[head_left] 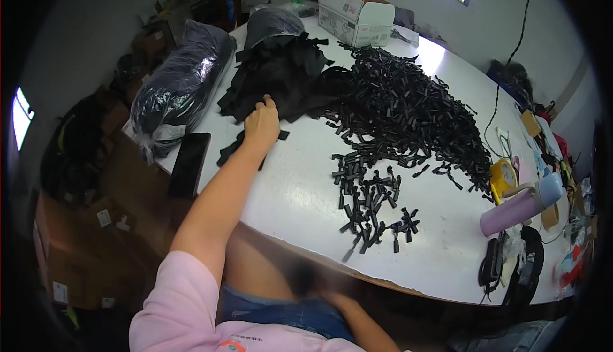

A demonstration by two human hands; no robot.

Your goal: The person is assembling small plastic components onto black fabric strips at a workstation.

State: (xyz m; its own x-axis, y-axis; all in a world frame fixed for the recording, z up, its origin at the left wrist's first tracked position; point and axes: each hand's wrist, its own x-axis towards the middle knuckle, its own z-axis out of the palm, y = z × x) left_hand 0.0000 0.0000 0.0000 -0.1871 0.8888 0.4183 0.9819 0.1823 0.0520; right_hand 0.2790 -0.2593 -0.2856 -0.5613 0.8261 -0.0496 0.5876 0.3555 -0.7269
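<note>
My left hand (263, 124) reaches over the table to the near edge of a heap of soft black fabric pieces (281, 74). Its fingers are curled against the black cloth, and what they pinch is lost against it. A few loose black strips (231, 151) lie just below that wrist. Down at my lap, below the table edge, is my right hand (333, 296), smeared and dark, its fingers not readable. To the right of the fabric spreads a large mound of small black buckle-like parts (408, 103), with a smaller scattered group (367, 202) nearer me.
A plastic-wrapped black bundle (182, 87) and a dark phone-like slab (189, 163) lie along the left edge of the white table (287, 205). A white carton (355, 18) stands at the back. At right are yellow tape (503, 176), a purple bottle (511, 214) and a black pouch (491, 262).
</note>
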